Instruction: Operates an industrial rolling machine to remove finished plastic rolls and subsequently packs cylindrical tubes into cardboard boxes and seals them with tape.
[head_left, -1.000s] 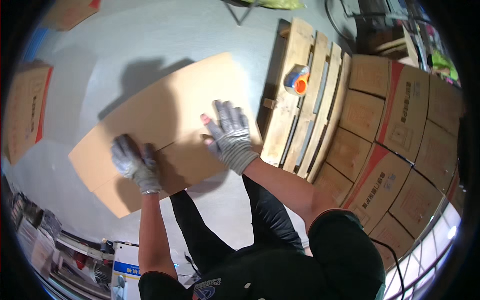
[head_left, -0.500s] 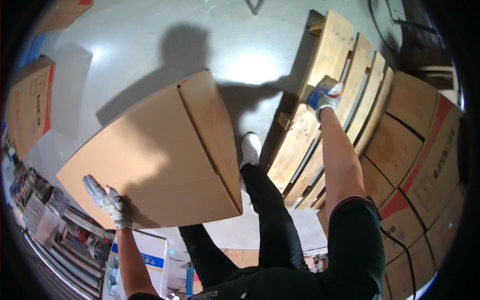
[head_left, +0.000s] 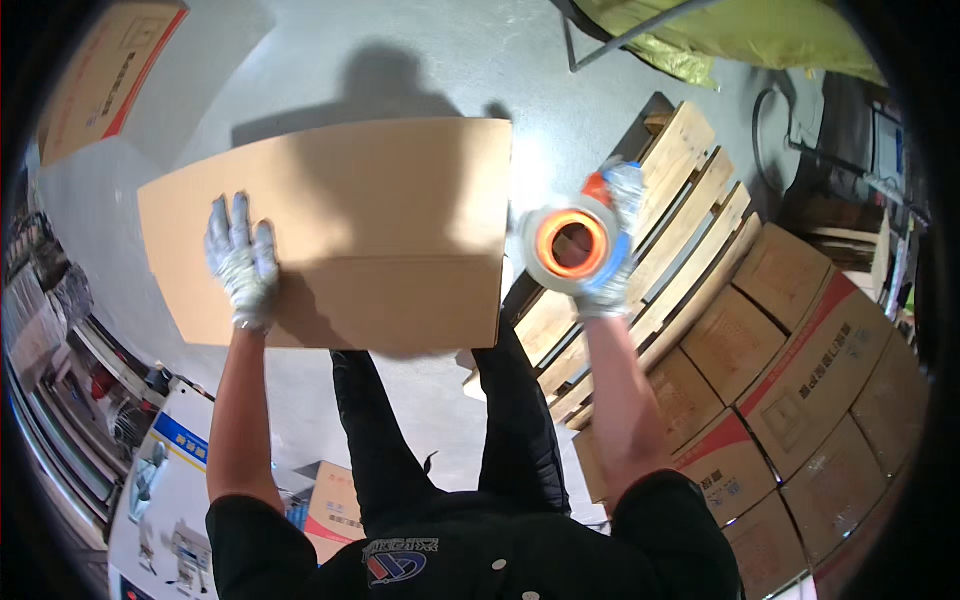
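My gloved left hand [head_left: 240, 262] lies flat, fingers spread, on the smooth brown cardboard box [head_left: 340, 230]. My gloved right hand [head_left: 612, 250] grips a round orange-cored tape dispenser [head_left: 568, 243].

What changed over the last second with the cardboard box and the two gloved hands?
The right hand left the cardboard box, reached to the wooden pallet, took the tape roll there and lifted it beside the box. The box went from flat on the floor to raised and opened out. The left hand went from the box's lower corner to lying flat on its top face. The stacked cartons stayed put.
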